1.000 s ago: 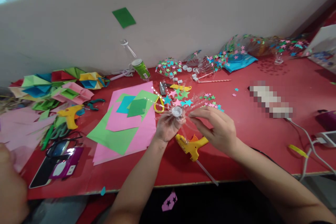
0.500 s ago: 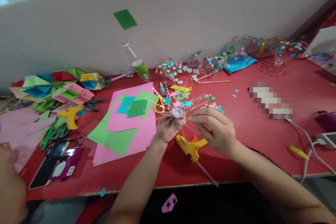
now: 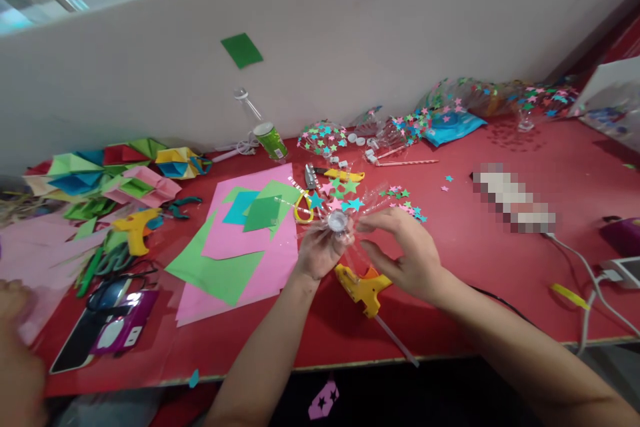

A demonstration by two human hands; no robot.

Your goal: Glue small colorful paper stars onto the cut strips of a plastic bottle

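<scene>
My left hand point(image 3: 323, 253) is closed round the neck of a clear plastic bottle piece point(image 3: 337, 221), whose opening faces me. Thin clear strips fan out from it, some carrying green, pink and blue paper stars point(image 3: 353, 204). Just to the right is my right hand point(image 3: 407, 250), thumb and index finger apart with nothing visible between them; its fingertips are close to the strips. A yellow glue gun point(image 3: 367, 290) with a clear glue stick lies on the table below the hands. Behind the strips are yellow-handled scissors point(image 3: 303, 208) and a yellow cutter point(image 3: 345, 175).
Pink sheets point(image 3: 280, 267) with green and blue paper lie at left. Loose stars point(image 3: 410, 210) lie right of the hands. A bottle point(image 3: 269, 137) and star-covered plastic pieces point(image 3: 324, 138) line the wall. Another person's hand point(image 3: 13, 300) is at the left edge.
My right hand's fingers have parted from a near-pinch beside the strips. My left hand keeps its hold on the bottle piece. The view has tilted slightly upward.
</scene>
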